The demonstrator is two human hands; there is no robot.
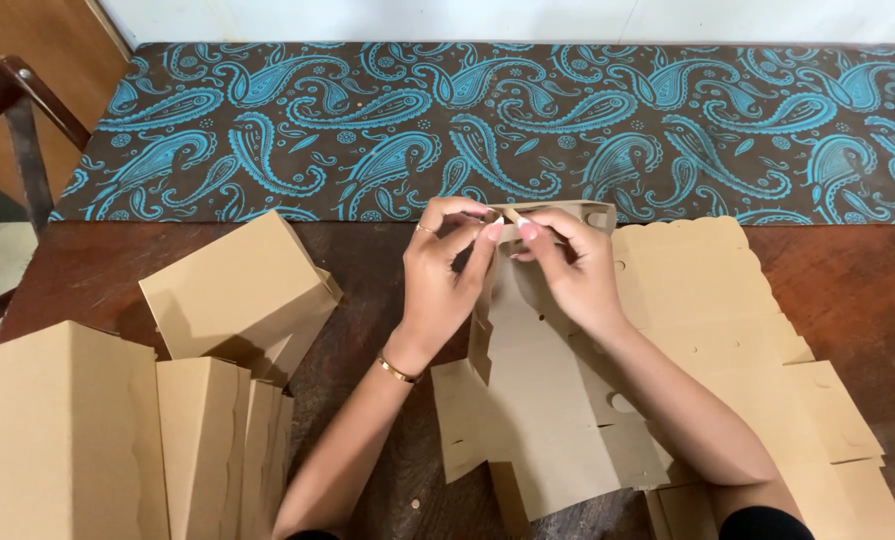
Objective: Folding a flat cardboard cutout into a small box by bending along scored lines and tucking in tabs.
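My left hand and my right hand meet at the far end of a flat brown cardboard box blank. Both pinch its top flap with fingertips, bending it up off the table. A thin gold bracelet circles my left wrist. The blank lies between my forearms, its side flaps spread out and small round holes cut in it. To the right, under my right arm, rests a stack of more flat blanks with scalloped edges.
Several folded brown boxes sit at the left, more of them at the near left corner. A brown cloth with blue paisley pattern covers the far side of the wooden table. A dark chair stands at far left.
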